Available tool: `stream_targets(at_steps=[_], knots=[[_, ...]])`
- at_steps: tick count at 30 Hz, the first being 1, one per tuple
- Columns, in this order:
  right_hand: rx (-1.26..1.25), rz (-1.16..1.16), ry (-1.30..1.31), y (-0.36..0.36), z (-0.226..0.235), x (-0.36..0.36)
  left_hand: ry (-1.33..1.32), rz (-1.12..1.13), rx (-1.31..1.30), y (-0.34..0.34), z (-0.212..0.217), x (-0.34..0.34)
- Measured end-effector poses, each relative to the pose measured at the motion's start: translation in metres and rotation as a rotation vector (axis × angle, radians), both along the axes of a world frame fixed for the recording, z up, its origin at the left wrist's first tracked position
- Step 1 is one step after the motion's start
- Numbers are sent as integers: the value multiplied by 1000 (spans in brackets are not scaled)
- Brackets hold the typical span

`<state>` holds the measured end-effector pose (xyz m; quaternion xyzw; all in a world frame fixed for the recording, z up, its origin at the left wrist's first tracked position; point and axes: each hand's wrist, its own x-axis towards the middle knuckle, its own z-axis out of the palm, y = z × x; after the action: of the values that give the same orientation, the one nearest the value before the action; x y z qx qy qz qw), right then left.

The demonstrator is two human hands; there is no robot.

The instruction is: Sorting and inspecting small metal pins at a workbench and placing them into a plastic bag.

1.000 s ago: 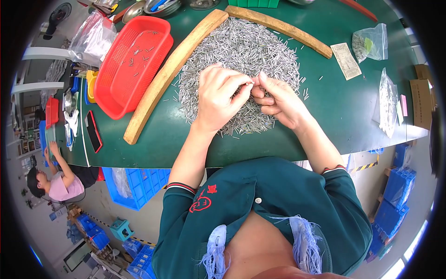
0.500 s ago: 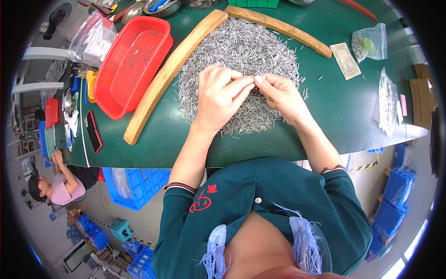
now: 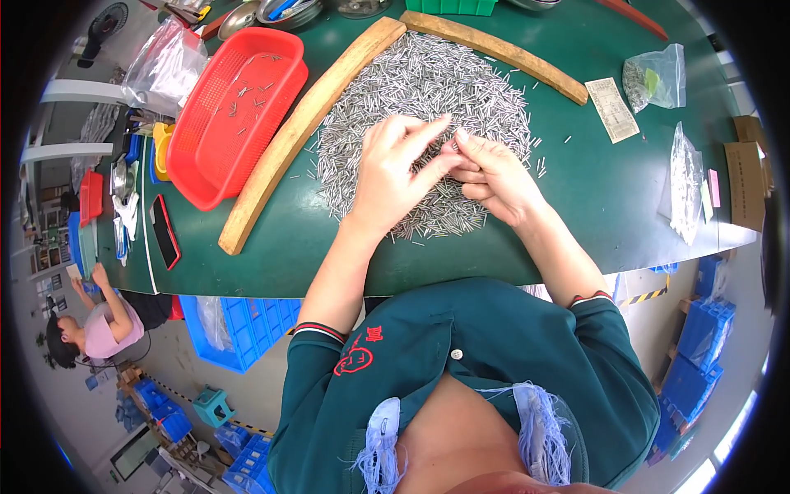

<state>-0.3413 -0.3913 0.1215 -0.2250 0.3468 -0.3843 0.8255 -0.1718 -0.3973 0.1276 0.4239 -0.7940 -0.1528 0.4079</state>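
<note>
Many metal pins (image 3: 428,74), heaped; near side: left hand (image 3: 383,173), fingertips apart; right hand (image 3: 504,179), apparently clamped on some; light pinch advisable.

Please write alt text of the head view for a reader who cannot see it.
A person's left hand and right hand are close together over a pile of small metal pins on a green table. Two wooden bars edge the pile; a red basket holding a few more stands at left.

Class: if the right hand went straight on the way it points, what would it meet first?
Probably the left hand, just ahead of the right hand; depth is unclear, so they may already touch.
</note>
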Motion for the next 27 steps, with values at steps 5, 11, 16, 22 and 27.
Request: stream_targets(at_steps=[5,11,16,22,27], knots=[[182,16,-297,-7,-6,-6,-189,296,-54,-17,-4,28],[264,23,-459,-9,-10,-9,-376,300,51,-14,-16,23],[298,38,-557,-11,-13,-10,-377,111,55,-7,-14,9],[227,-119,-505,-7,-1,-8,-159,122,14,-10,-14,12],[189,-7,-412,-8,-4,-10,160,83,151,-10,-8,10]])
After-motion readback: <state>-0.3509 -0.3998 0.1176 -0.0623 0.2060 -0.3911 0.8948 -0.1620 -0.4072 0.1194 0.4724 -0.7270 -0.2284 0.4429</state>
